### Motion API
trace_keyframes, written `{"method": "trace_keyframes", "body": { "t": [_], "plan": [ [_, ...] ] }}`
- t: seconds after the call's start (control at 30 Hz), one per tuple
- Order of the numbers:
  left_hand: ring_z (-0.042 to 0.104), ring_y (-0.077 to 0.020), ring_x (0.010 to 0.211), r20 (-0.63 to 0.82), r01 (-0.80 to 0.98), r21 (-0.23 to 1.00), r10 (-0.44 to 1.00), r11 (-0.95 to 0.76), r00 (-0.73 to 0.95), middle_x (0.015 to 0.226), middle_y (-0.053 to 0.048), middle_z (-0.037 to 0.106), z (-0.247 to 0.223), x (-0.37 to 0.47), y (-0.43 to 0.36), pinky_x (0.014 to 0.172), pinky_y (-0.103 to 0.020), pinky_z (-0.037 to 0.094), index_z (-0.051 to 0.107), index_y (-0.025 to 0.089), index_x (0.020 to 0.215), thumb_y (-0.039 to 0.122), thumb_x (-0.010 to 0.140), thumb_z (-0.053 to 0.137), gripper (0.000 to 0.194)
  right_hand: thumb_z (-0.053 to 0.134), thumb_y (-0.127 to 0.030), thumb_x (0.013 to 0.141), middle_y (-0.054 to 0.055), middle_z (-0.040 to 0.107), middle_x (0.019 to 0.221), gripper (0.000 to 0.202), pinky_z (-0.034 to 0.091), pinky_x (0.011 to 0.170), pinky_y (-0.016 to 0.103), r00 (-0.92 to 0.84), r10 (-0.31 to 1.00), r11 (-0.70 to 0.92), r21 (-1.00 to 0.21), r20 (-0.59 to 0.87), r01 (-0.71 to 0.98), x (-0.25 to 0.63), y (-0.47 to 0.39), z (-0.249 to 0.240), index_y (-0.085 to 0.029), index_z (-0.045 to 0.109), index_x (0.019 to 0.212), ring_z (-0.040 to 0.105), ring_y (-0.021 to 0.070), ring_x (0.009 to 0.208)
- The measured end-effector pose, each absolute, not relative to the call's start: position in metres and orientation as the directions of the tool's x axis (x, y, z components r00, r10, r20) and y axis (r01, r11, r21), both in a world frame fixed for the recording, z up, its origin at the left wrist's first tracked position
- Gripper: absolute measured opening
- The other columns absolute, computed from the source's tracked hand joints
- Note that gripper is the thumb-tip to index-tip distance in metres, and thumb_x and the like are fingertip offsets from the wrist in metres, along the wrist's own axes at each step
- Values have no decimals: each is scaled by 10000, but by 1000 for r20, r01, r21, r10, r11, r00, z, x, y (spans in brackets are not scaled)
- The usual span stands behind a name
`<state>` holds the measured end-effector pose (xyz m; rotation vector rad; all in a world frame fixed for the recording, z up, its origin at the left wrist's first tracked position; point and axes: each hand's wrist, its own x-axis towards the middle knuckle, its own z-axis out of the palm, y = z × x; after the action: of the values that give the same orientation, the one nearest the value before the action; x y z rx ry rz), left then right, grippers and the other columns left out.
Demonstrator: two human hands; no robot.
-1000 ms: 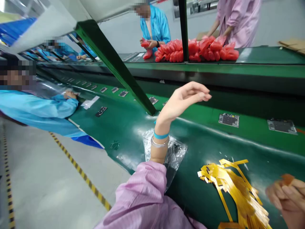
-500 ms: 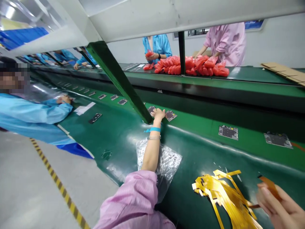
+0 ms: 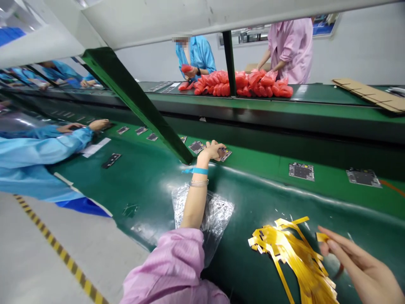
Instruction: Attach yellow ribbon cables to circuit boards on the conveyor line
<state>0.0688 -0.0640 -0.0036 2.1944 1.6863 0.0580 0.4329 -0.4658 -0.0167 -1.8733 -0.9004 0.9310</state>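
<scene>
My left hand (image 3: 212, 150) reaches out to the green belt (image 3: 253, 162), its fingers on the near-left edge of a dark circuit board (image 3: 225, 155). Another board (image 3: 196, 147) lies just left of that hand. At the lower right, my right hand (image 3: 354, 257) pinches the end of a yellow-orange flex strip (image 3: 322, 237). Beside it, a heap of yellow flex strips (image 3: 291, 253) lies on the green mat (image 3: 247, 228). Under my left forearm is a clear plastic bag (image 3: 218, 211).
Two more boards (image 3: 301, 172) (image 3: 363, 177) sit on the belt at right. A slanted green post (image 3: 136, 101) stands left of my left hand. A co-worker's blue sleeves (image 3: 47, 147) are at left. Red bundles (image 3: 240, 83) line the far bench.
My left hand has shifted right onto the board beside it. My right hand has moved left with the strip, closer to the heap. The co-worker's hand at left reaches further over the belt.
</scene>
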Motion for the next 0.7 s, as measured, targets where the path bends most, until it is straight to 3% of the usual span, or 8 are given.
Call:
{"method": "trace_keyframes", "body": {
  "t": [0.1,0.2,0.3,0.37,0.43,0.53,0.6,0.7],
  "plan": [
    [640,-253,1136,-128,903,372,952,-214,278,1296,-112,630,7,72,-66,967,-475,560,630,148,1257,352,978,664,347,761,-627,801,79,784,838,398,614,706,289,373,882,-357,-926,-289,126,424,-460,-3,-251,770,930,744,255,813],
    [657,-197,918,-76,825,501,936,-261,343,994,-60,694,26,88,-75,836,-355,555,654,133,1036,276,890,751,226,706,-561,902,-1,652,655,300,537,611,230,369,908,-219,-976,-197,16,411,-454,8,-264,665,891,606,156,611],
    [649,-157,796,-24,680,663,899,-314,438,848,-18,691,42,128,-108,720,-261,511,608,153,1044,262,879,736,235,710,-496,924,-41,562,668,268,464,547,216,368,917,-149,-988,-153,-40,397,-448,18,-300,654,1098,516,135,580],
    [679,-147,802,-27,557,763,844,-329,535,904,-21,722,49,161,-146,699,-237,516,589,168,1127,316,880,738,324,760,-439,892,-45,535,704,334,448,551,219,391,914,-142,-988,-110,53,387,-445,25,-305,661,1181,501,133,597],
    [699,-146,798,-48,427,849,760,-311,648,898,-25,735,54,187,-194,689,-223,525,622,163,1005,376,809,807,343,778,-383,878,-55,488,673,244,413,526,216,440,898,-130,-965,-18,226,379,-443,31,-285,707,1090,460,121,569],
    [694,-141,769,-79,151,985,572,-79,816,871,-35,737,60,204,-259,672,-224,526,638,156,899,387,798,818,310,749,-324,908,-70,446,613,82,371,487,218,460,870,-59,-890,176,452,371,-442,36,-268,730,965,407,105,509],
    [676,-122,719,-72,124,990,504,-71,861,823,-18,736,64,203,-289,644,-213,512,642,165,894,355,847,773,235,733,-300,923,-77,440,593,50,360,472,219,430,863,-14,-838,265,546,368,-443,36,-267,739,960,396,97,483],
    [616,-96,623,-48,170,966,513,-194,857,725,14,698,68,195,-309,567,-194,452,633,171,866,321,874,741,185,722,-300,932,-81,421,570,49,348,449,220,398,867,-8,-791,299,611,365,-446,38,-263,754,928,382,94,459]
  ]
}}
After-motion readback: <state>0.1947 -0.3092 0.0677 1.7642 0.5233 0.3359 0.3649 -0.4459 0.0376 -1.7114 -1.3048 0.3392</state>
